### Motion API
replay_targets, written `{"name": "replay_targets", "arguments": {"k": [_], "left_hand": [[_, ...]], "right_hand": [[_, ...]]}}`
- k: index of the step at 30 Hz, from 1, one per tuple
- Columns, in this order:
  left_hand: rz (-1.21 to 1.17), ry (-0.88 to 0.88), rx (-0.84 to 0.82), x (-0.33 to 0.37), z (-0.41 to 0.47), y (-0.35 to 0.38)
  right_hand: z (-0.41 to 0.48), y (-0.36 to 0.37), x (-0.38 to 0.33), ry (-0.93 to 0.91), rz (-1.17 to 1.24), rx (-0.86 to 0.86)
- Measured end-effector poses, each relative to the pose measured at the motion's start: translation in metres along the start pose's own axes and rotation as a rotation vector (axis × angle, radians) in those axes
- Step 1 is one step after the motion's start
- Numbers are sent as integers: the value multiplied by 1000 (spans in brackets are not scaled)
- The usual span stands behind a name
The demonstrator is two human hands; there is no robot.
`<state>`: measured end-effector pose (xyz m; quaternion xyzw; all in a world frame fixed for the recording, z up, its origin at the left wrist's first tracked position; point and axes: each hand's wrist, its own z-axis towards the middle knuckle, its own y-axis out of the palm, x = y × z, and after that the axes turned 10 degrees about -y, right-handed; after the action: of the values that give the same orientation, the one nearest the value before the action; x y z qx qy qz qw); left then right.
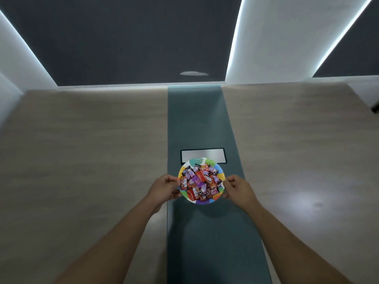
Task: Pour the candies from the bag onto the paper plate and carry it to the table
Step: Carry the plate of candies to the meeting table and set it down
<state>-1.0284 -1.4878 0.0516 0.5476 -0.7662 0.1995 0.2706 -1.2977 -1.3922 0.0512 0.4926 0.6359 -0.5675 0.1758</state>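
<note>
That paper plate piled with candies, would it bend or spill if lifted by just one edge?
Probably. The paper plate looks thin, and both hands, left hand and right hand, grip opposite rims, suggesting it flexes. The wrapped candies lie loosely heaped, so they would likely slide off if it tilts.

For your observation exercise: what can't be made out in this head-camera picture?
- Wrapper print on the candies: too small.
- Underside of the paper plate, so resting or lifted: hidden.
- Left hand and right hand fingertips: under the rim.
- Dark object: cut off right.
</note>
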Motion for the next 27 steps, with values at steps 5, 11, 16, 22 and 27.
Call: {"name": "replay_targets", "arguments": {"k": [5, 11, 16, 22, 27], "left_hand": [[-3, -17, 54, 21, 59, 17], [23, -59, 153, 38, 133, 38], [39, -99, 207, 46, 188, 53], [81, -104, 261, 44, 234, 66], [103, -112, 314, 34, 254, 71]], "right_hand": [[66, -6, 11, -9, -35, -30], [146, -1, 36, 0, -42, -72], [193, 6, 57, 43, -107, -96], [234, 16, 82, 92, -90, -119], [250, 27, 98, 125, -59, -135]]}}
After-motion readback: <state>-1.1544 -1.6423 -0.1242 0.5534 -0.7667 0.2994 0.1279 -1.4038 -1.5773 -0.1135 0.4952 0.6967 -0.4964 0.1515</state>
